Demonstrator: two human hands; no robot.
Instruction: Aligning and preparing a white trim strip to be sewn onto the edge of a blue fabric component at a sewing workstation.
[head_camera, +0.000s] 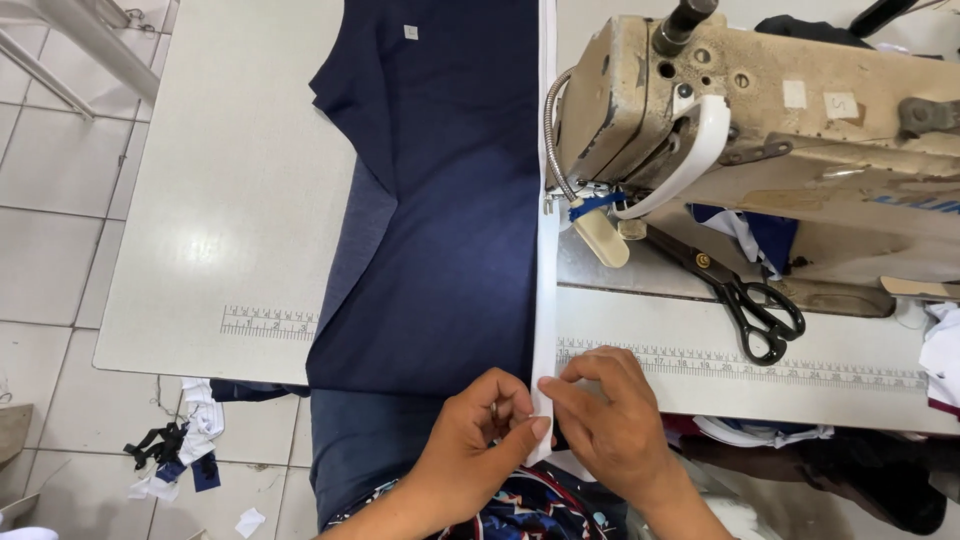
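Observation:
A navy blue fabric piece (450, 200) lies on the sewing table (230, 200), running under the needle area of a beige sewing machine (760, 110). A white strip (547, 300) runs along the fabric's right edge toward me. My left hand (470, 450) and my right hand (610, 420) both pinch the near end of that white strip at the table's front edge, fingertips touching each other.
Black scissors (745, 290) lie on the machine bed to the right. Printed ruler scales (270, 322) mark the table's front edge. Fabric scraps (180, 450) lie on the tiled floor at lower left. More cloth (940, 350) sits at the far right.

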